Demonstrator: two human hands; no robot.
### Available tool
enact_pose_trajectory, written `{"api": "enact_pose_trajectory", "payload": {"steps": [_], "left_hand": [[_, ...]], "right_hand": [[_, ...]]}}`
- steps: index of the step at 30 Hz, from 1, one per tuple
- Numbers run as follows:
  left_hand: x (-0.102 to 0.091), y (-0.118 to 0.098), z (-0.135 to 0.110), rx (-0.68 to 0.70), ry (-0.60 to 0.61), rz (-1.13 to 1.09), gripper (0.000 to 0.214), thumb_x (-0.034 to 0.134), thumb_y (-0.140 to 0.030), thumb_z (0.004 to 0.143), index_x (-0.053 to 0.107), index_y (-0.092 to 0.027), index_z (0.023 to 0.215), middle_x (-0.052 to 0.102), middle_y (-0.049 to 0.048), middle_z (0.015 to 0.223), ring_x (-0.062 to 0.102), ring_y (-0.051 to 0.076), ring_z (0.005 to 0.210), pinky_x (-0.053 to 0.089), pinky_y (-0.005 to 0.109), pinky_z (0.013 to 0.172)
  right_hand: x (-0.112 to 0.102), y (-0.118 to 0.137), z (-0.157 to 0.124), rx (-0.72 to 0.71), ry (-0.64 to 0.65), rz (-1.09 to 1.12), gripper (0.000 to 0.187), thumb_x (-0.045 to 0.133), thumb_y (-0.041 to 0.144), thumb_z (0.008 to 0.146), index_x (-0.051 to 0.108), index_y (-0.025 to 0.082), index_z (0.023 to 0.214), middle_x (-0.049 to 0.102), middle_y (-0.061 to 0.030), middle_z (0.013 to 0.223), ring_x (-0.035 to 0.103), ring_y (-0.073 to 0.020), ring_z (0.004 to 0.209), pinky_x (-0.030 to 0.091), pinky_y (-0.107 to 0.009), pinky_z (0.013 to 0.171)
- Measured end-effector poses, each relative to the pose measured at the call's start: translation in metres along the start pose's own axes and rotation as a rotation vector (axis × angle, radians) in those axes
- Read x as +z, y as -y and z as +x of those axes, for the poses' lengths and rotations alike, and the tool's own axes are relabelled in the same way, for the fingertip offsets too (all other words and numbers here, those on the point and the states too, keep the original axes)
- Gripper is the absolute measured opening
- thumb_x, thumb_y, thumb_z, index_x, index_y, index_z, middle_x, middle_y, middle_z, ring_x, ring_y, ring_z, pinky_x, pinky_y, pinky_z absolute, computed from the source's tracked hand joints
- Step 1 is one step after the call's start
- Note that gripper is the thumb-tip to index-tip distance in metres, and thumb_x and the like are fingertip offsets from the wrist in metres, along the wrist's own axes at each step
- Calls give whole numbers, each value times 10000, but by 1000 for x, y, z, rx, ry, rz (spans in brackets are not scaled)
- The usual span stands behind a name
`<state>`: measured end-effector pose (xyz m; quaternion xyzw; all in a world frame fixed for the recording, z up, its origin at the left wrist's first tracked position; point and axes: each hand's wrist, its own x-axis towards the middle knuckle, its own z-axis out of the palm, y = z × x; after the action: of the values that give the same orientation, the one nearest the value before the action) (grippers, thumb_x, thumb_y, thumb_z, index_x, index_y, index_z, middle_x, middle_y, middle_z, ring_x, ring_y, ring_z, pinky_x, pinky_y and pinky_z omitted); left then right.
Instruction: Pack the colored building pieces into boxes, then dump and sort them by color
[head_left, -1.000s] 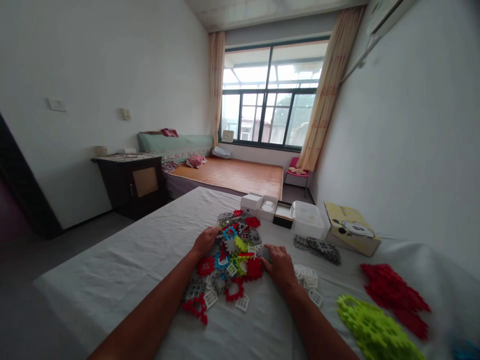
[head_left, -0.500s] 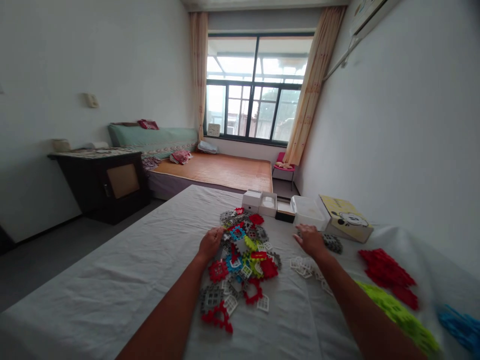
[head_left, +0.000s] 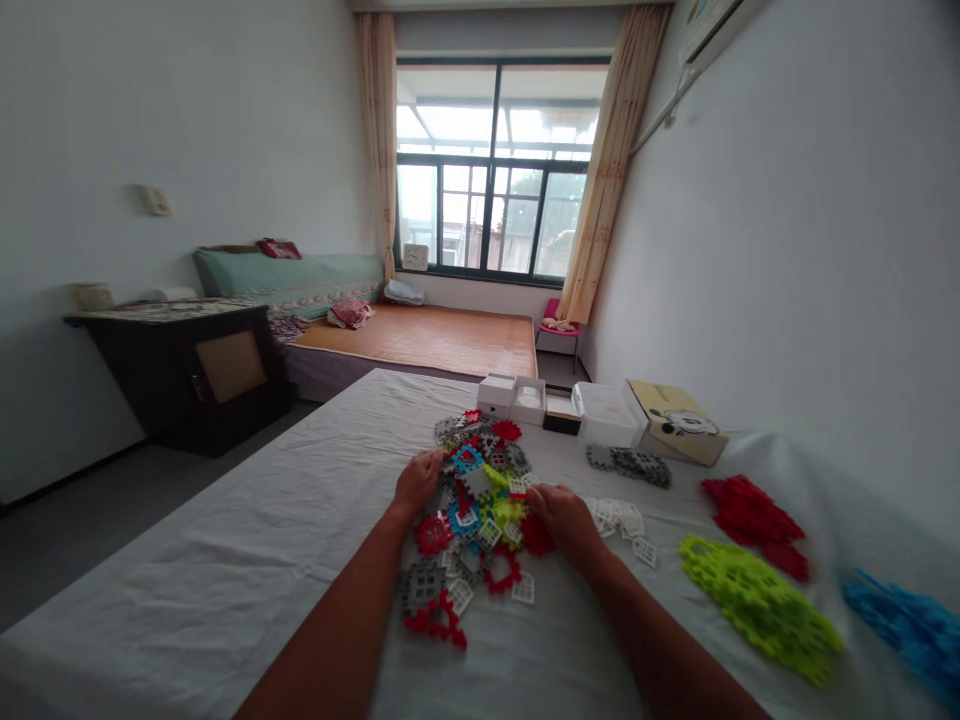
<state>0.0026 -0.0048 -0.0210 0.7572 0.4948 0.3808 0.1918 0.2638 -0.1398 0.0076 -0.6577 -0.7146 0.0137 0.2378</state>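
A mixed heap of toothed plastic building pieces [head_left: 476,485] in red, grey, blue, lime green and white lies on the cloth-covered surface. At its left edge is my left hand [head_left: 418,482], fingers curled closed; what they grip, if anything, is hidden. My right hand [head_left: 566,517] reaches into the heap's right side, its fingers drawn together beside a small white window piece [head_left: 523,484] and above a red piece [head_left: 537,537]. I cannot make out what is between those fingertips. Right of this hand lie white window pieces [head_left: 616,517] and a row of grey pieces [head_left: 628,464].
Farther right are piles of red pieces [head_left: 754,515], lime green pieces [head_left: 761,605] and blue pieces [head_left: 904,625]. Along the back edge stand small white boxes [head_left: 496,397], a clear plastic container [head_left: 606,414] and a yellow cartoon box [head_left: 677,421]. A bed [head_left: 420,335] is beyond.
My right hand has moved left from the grey pieces to the heap's right side. My left hand stays at the heap's left edge. The view has shifted slightly.
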Motion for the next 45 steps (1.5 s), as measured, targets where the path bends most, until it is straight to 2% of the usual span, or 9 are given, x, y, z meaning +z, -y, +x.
{"api": "enact_pose_trajectory", "payload": {"steps": [7,14,18,24,26,29,32,37,45], "left_hand": [[-1,1,2,6,7,12,473,267,-435,909,677,-208,978,687,65,1059,599,199,1047,433,312,941],[-3,5,6,20,31,9,472,293,-472,884,672,-205,969,696,68,1055,611,218,1033,449,320,925],[-4,7,8,24,34,30,478,298,-486,875,671,-207,981,698,63,1058,613,226,1036,453,315,922],[-6,7,11,21,56,65,471,308,-477,857,671,-203,980,694,65,1073,610,225,1042,449,313,937],[-6,7,12,20,63,65,467,316,-481,851,671,-204,976,695,64,1074,607,225,1045,446,314,943],[-6,9,13,17,64,54,466,323,-489,844,671,-207,973,694,68,1074,601,229,1055,442,324,950],[-6,10,13,7,61,44,457,330,-489,842,667,-212,979,693,71,1079,599,229,1059,438,332,954],[-8,9,11,2,56,32,450,337,-486,842,665,-212,985,697,67,1070,604,229,1054,440,320,949],[-6,9,11,11,49,29,443,335,-469,856,676,-211,969,701,61,1065,614,218,1034,453,300,919]], "right_hand": [[0,-21,3,172,-112,-4,418,305,434,953,608,205,780,667,-83,747,626,-174,714,385,-234,645],[-35,-37,-4,167,-122,182,477,281,498,934,637,210,801,668,-6,614,627,-127,572,417,-198,583],[-73,-108,-25,290,-202,197,395,415,494,866,629,217,1049,709,-15,735,643,-155,602,452,-228,570],[-154,-256,-85,822,-534,-129,401,413,362,826,600,119,1083,696,-157,923,652,-251,801,468,-343,690],[-168,-288,-101,933,-546,-186,386,434,320,796,622,75,1027,692,-190,871,650,-281,774,466,-373,669],[-168,-314,-109,960,-496,-224,283,497,282,748,676,118,893,693,-130,735,651,-257,707,471,-338,631],[-155,-323,-99,888,-455,-260,242,536,300,735,701,162,846,686,-96,709,651,-246,736,483,-323,661],[-135,-313,-75,672,-448,-330,389,456,309,828,638,141,1129,650,-152,1062,585,-250,1029,446,-355,877],[-132,-278,-61,455,-340,-335,262,525,291,799,701,206,974,678,-113,997,604,-238,939,437,-374,880]]}}
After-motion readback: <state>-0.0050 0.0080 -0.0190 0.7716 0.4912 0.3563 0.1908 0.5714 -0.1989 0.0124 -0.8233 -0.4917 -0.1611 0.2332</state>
